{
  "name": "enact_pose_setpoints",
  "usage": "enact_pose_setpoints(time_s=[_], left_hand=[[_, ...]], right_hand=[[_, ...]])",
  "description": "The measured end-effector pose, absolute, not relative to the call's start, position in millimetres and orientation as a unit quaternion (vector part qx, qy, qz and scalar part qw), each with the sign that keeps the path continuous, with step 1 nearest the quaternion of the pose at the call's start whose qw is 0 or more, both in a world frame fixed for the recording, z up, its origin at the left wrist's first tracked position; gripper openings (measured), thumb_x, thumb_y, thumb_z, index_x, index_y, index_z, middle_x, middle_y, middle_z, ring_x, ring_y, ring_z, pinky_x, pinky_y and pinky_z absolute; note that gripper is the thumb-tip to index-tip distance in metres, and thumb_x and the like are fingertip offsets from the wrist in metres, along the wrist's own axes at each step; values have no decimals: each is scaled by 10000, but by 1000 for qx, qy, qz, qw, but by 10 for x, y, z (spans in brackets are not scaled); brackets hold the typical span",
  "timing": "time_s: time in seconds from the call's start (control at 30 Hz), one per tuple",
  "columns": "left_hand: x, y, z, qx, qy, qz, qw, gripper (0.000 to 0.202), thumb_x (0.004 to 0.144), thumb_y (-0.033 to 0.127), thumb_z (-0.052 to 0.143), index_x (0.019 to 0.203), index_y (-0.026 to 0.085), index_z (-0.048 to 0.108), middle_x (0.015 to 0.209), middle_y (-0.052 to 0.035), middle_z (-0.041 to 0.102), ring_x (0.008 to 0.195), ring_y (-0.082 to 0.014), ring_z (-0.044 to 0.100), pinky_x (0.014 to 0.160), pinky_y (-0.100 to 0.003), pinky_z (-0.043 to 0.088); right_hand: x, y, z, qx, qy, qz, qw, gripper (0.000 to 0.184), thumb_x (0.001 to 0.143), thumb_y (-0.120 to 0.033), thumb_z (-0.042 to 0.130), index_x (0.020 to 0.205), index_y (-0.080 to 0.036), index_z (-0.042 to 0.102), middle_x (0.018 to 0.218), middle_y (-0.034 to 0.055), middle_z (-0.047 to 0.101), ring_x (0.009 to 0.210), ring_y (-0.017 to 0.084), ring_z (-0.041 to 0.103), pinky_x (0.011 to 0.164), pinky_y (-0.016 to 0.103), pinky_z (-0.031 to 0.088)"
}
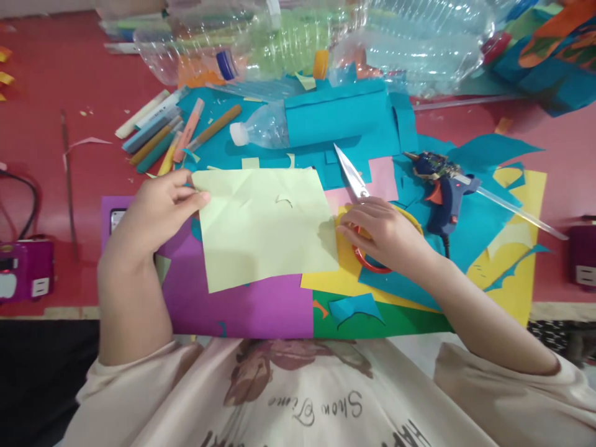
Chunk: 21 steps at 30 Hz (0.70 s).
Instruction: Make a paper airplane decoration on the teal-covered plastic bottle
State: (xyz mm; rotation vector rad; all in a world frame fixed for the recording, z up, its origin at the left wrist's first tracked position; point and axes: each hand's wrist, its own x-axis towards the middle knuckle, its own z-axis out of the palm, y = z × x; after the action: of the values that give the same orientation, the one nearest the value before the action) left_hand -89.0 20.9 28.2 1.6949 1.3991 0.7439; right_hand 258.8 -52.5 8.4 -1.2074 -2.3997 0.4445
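A pale yellow-green sheet of paper (265,236) lies before me, creased near its upper left, with a small curved sliver of paper on it. My left hand (174,202) pinches its upper left corner between thumb and fingers. To the right of the sheet, my right hand (377,230) is curled over the handles of a pair of scissors (354,175). Their blades are closed and point up and left, away from me. Parts of the red and yellow handle loops show around the hand, while the fingers' exact hold is partly hidden.
Behind the sheet lies a plastic bottle wrapped in blue paper (338,115). Several markers (153,133) are at the left. A hot glue gun (449,192) with a glue stick stands at the right. Large clear bottles (410,46) line the back. Purple card (261,310) and blue scraps (356,308) lie in front.
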Motion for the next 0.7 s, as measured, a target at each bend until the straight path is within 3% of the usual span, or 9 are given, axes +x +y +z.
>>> enact_pose_setpoints(time_s=[0.1, 0.2, 0.27, 0.33, 0.43, 0.5, 0.63, 0.7], left_hand=[[-929, 90, 214, 579, 569, 358, 461, 426, 589, 532, 863, 783, 209, 665, 535, 44, 646, 492, -130, 573, 472, -259, 510], [-844, -121, 140, 496, 602, 396, 485, 436, 607, 486, 865, 939, 250, 710, 671, 23, 726, 594, -174, 653, 550, -304, 565], [-758, -250, 115, 453, 608, 417, 501, 417, 586, 449, 876, 919, 255, 715, 674, 18, 731, 574, -179, 655, 527, -311, 561], [-683, -322, 116, 439, 613, 425, 501, 385, 604, 442, 854, 905, 243, 719, 652, 8, 718, 570, -176, 651, 528, -308, 555], [-627, -298, 147, 483, 623, 397, 470, 271, 642, 388, 808, 819, 212, 701, 636, 1, 679, 601, -152, 626, 590, -271, 537], [-607, -219, 176, 545, 622, 354, 436, 216, 668, 369, 765, 708, 203, 632, 570, 24, 598, 535, -124, 547, 499, -228, 439], [-452, -42, 252, 684, 588, 224, 368, 131, 787, 276, 590, 689, 213, 527, 516, 60, 440, 462, -101, 403, 447, -216, 292], [-285, 24, 290, 749, 554, 173, 318, 82, 834, 217, 515, 797, 210, 587, 600, 35, 543, 516, -120, 481, 498, -225, 329]], right_hand=[[2551, -603, 47, -487, -821, 173, 241, 139, 943, -321, 518, 951, -228, 621, 874, 101, 715, 852, 274, 656, 794, 441, 521], [2518, -659, 6, -548, -772, 187, 264, 307, 909, -366, 569, 1173, -210, 580, 1109, 147, 707, 1027, 320, 641, 868, 485, 504], [2520, -663, 4, -575, -733, 232, 281, 387, 887, -381, 594, 1228, -202, 556, 1168, 150, 693, 1013, 309, 653, 816, 448, 523], [2546, -650, 40, -591, -693, 288, 296, 352, 869, -380, 617, 1176, -210, 582, 1039, 104, 726, 860, 255, 678, 677, 364, 529], [2618, -643, 159, -558, -693, 366, 275, 132, 884, -340, 611, 817, -229, 639, 667, 8, 672, 575, 159, 593, 518, 285, 455], [2668, -667, 249, -481, -731, 428, 226, 289, 909, -312, 578, 633, -229, 590, 548, -10, 602, 478, 126, 519, 466, 279, 420], [2721, -728, 370, -369, -759, 507, 174, 241, 892, -247, 571, 656, -242, 617, 547, -22, 613, 417, 105, 489, 395, 260, 400], [2710, -720, 389, -395, -753, 482, 210, 188, 874, -215, 568, 696, -245, 620, 590, -17, 646, 454, 113, 532, 424, 253, 434]])
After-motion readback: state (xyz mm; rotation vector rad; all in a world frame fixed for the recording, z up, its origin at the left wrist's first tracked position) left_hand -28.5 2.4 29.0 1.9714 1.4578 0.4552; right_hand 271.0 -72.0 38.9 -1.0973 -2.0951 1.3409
